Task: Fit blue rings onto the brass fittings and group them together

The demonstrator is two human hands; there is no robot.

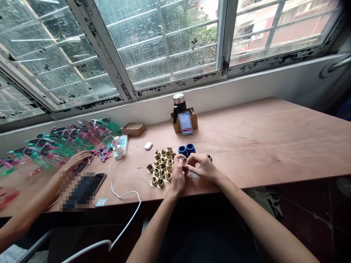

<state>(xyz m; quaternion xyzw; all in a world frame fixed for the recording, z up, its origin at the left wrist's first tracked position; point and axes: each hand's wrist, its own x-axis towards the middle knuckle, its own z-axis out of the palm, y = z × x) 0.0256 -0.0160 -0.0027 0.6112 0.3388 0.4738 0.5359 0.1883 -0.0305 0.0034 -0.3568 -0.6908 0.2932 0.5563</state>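
While your left hand (177, 178) curls closed around a small part (184, 161), your right hand (202, 166) is nearly closed at its rim, grip unclear. The part sits right of the brass pieces (161, 182), just near of the blue rings (191, 148).

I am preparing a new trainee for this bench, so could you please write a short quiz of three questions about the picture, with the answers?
1. True or false: as seen in the picture, the cluster of gold-coloured metal pieces lies left of the two blue hollow cylinders.

2. Which is closest to the wearer's right hand?
a) the power strip
b) the thin wire coils
c) the white earbud case

3. Fill in: the black flask has a ___-coloured lid.

Key: 1. True; 2. b; 3. silver
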